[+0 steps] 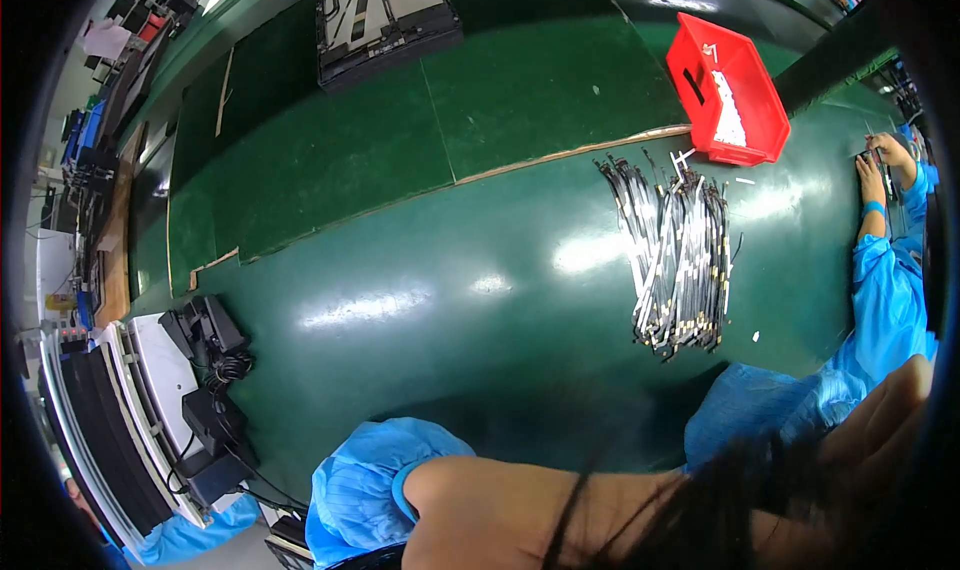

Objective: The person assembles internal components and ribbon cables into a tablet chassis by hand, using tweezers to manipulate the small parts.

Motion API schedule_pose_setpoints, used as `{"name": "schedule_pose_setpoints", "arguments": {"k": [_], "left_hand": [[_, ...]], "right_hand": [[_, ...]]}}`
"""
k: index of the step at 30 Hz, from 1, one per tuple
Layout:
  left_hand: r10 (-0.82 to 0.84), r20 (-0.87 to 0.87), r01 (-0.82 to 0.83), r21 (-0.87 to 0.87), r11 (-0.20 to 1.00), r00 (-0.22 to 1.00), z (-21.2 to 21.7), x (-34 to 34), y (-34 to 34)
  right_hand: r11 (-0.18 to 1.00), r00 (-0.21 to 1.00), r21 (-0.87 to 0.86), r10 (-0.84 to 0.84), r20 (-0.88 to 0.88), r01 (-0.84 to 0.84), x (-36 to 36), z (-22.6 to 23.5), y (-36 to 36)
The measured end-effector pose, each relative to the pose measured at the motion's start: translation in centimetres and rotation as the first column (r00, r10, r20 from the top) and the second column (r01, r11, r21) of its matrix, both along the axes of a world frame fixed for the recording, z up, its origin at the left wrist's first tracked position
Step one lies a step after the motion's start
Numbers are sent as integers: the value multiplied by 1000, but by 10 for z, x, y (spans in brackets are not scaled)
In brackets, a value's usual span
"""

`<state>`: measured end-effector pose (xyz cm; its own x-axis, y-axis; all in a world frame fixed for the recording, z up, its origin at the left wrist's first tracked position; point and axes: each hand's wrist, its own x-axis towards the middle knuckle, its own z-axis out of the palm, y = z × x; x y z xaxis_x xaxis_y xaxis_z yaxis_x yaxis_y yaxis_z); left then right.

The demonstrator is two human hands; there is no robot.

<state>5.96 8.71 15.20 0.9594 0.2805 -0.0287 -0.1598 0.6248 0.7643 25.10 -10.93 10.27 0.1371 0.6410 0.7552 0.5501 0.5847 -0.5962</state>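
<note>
My left hand (490,510) is raised close to the camera at the lower edge, coming out of a blue sleeve (370,470) with an elastic cuff. Its fingers are hidden behind strands of dark hair. At the lower right, a part of my right hand (885,415) shows, also very near the camera and cut by the dark rim; what its fingers do is not visible. Neither hand touches the table. Beyond them lies a spread bundle of thin black-and-white flat cables (685,260) on the green tabletop (480,320).
A red bin (765,120) with small white pieces stands behind the cables. A co-worker's hands (878,175) work at the right edge. At the far side sits a black frame-like panel (390,60). Black adapters with cords (210,420) lie at the left.
</note>
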Motion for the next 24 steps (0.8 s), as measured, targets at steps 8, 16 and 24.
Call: {"name": "schedule_pose_setpoints", "arguments": {"k": [8,16,24], "left_hand": [[-41,50,40,17,999,998,4,17,-2],[-98,111,96,23,995,989,-7,24,0],[-154,169,154,14,988,973,-16,41,13]], "right_hand": [[999,999,-12,33,-19,-33,1,3,-1],[998,998,-37,50,-27,-51,-1,8,-5],[995,997,-81,61,-42,-64,-2,9,-12]]}}
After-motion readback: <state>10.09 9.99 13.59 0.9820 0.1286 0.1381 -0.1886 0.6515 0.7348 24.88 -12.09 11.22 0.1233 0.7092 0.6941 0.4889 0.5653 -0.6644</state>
